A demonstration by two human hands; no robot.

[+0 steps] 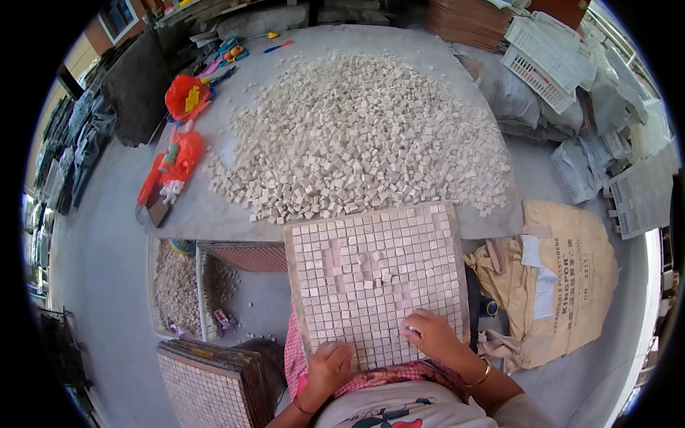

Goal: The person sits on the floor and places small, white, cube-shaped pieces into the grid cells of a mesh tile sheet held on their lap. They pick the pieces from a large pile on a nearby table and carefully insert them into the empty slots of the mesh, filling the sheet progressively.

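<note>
A square board (464, 314) with a grid of small pale stone tiles (321, 285) lies tilted across my lap, its far edge against the work table. Several cells near its middle lack tiles and show a pinkish base, and a few loose tiles (386, 275) sit askew there. My right hand (437, 338) is over the lower right of the grid, finger and thumb pinched on what looks like a small stone tile. At the lower left edge rests my left hand (330, 369), its fingers curled over the tiles; what they hold, if anything, is hidden.
A wide heap of loose stone tiles (364, 135) covers the grey table (196, 210). Red plastic bags (187, 153) lie at its left. Tile boards (203, 381) are stacked by my left side, near a white crate (202, 303) of tiles. A brown sack (571, 285) lies right.
</note>
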